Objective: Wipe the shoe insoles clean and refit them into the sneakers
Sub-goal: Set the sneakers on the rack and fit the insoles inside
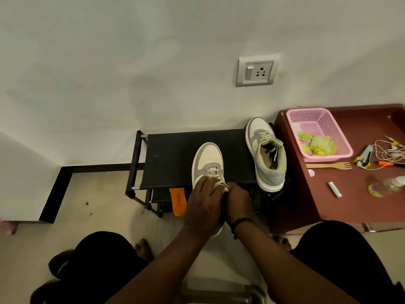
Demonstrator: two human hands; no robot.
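Observation:
A white and grey sneaker [207, 160] rests with its toe on the black shoe rack [171, 159], its heel hanging toward me. My left hand [203, 201] lies over its laces and tongue, gripping the shoe. My right hand [237, 199] is closed on the laces at the shoe's right side. The second sneaker [266, 156] stands on the rack's right end, its opening empty-looking and dark. An orange insole [178, 200] pokes out from under the rack's top shelf, left of my hands.
A dark red table [350, 189] stands right of the rack with a pink basket [317, 133] holding a green cloth, a wooden fork [328, 165], cables, a stapler and a small white tube. A wall socket [257, 71] is above. My knees frame the floor below.

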